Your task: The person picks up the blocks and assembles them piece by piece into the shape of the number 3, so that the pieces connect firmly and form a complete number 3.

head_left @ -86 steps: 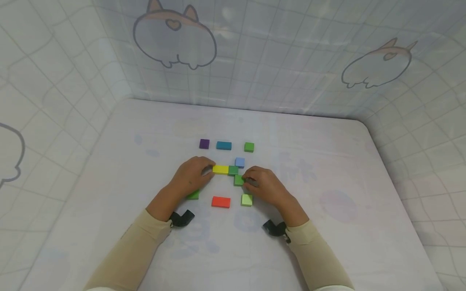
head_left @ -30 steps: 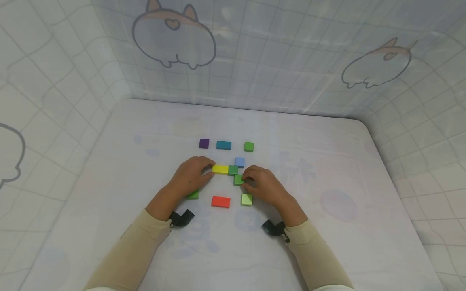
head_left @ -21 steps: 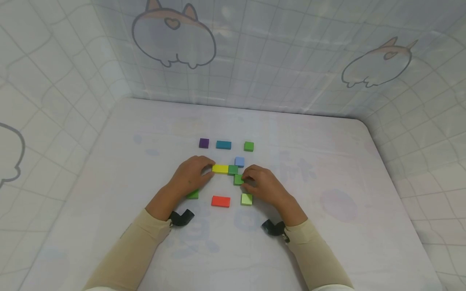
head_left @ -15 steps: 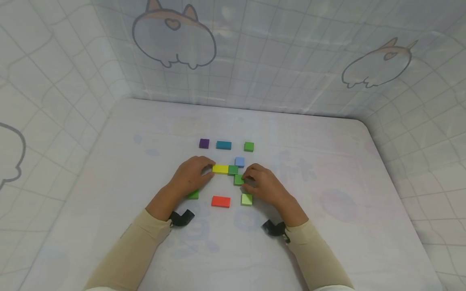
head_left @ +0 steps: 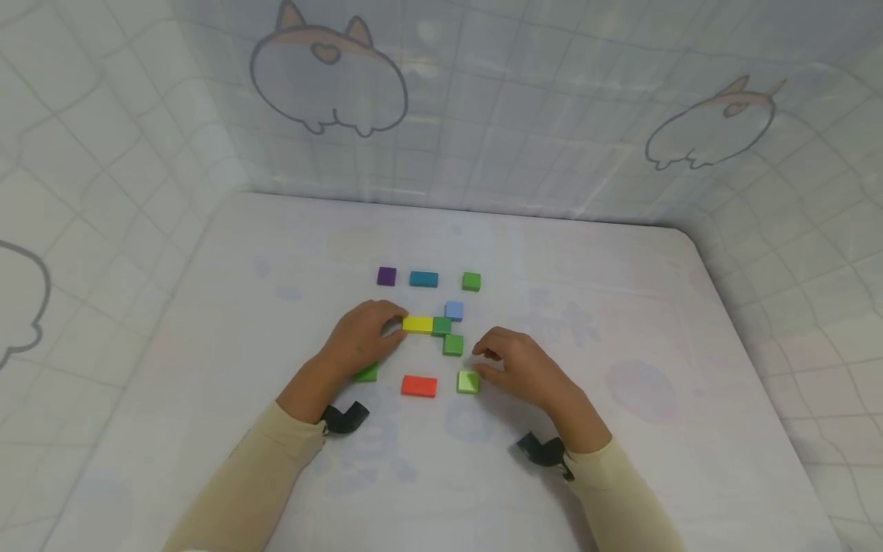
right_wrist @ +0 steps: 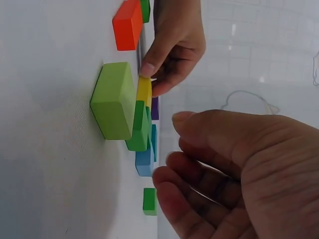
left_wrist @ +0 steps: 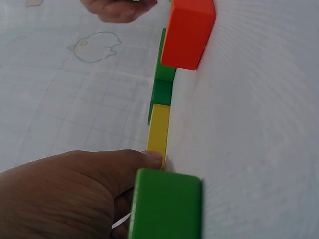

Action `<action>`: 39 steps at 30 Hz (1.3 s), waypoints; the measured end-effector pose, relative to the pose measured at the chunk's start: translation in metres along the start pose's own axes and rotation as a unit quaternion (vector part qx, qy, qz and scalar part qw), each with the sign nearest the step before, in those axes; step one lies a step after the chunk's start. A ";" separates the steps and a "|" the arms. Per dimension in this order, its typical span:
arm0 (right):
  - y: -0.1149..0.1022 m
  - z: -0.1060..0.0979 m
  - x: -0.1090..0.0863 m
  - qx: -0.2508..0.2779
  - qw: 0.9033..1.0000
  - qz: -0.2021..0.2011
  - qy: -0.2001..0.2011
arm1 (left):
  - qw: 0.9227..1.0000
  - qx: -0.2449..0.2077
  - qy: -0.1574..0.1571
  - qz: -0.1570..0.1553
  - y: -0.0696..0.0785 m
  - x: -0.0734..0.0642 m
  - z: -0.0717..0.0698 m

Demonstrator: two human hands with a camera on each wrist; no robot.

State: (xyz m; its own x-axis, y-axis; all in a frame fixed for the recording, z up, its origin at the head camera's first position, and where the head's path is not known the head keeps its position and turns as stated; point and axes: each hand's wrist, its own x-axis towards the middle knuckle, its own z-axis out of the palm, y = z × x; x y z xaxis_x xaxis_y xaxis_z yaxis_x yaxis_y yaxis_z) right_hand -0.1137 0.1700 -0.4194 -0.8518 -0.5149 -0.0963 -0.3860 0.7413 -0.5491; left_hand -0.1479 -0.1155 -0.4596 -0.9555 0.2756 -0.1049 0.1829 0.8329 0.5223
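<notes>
The yellow block (head_left: 418,325) is laid flat on the table (head_left: 621,307), and its left end is pinched between the thumb and fingers of the left hand (head_left: 362,337). Its right end is met by the dark green block (head_left: 441,326). To the right of the yellow block, the mid-green block (head_left: 453,345) is set slightly nearer the person and the blue block (head_left: 454,310) slightly farther off. The right hand (head_left: 520,366) is held to the right of the yellow block, near the mid-green block; nothing is gripped by it, its fingers are loosely bent, and a narrow gap is left between thumb and fingertips.

On the near side of the yellow block, the red block (head_left: 419,386) is placed almost in line, the lime block (head_left: 467,382) to the right, and the near green block (head_left: 367,373) to the left, partly covered by the left hand. On the far side, 3 are spaced in a row: the purple block (head_left: 387,276), the teal block (head_left: 424,279) and the far green block (head_left: 472,281). Well beyond the yellow block, a gridded wall (head_left: 524,115) is marked with 2 animal outlines (head_left: 331,80).
</notes>
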 end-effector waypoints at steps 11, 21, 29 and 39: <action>-0.006 0.013 -0.013 -0.019 0.999 -0.015 -0.035 | 1.000 -0.003 0.006 0.004 -0.001 -0.001 0.001; -0.007 0.022 -0.013 -0.040 0.998 -0.025 -0.037 | 1.000 -0.005 0.000 0.003 -0.002 -0.001 0.001; -0.009 0.026 -0.011 -0.079 0.995 -0.063 -0.002 | 1.000 -0.006 0.000 0.006 -0.003 -0.001 0.002; -0.010 0.033 -0.012 -0.102 0.988 -0.107 0.032 | 1.000 -0.011 0.001 0.001 -0.003 -0.003 0.000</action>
State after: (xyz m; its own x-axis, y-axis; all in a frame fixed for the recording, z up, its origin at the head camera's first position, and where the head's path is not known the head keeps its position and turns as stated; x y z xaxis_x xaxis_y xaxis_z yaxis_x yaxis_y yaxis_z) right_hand -0.0881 0.1547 -0.4399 -0.7610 -0.6459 0.0599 -0.6177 0.6934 -0.3710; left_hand -0.1457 -0.1184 -0.4608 -0.9555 0.2770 -0.1014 0.1805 0.8210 0.5416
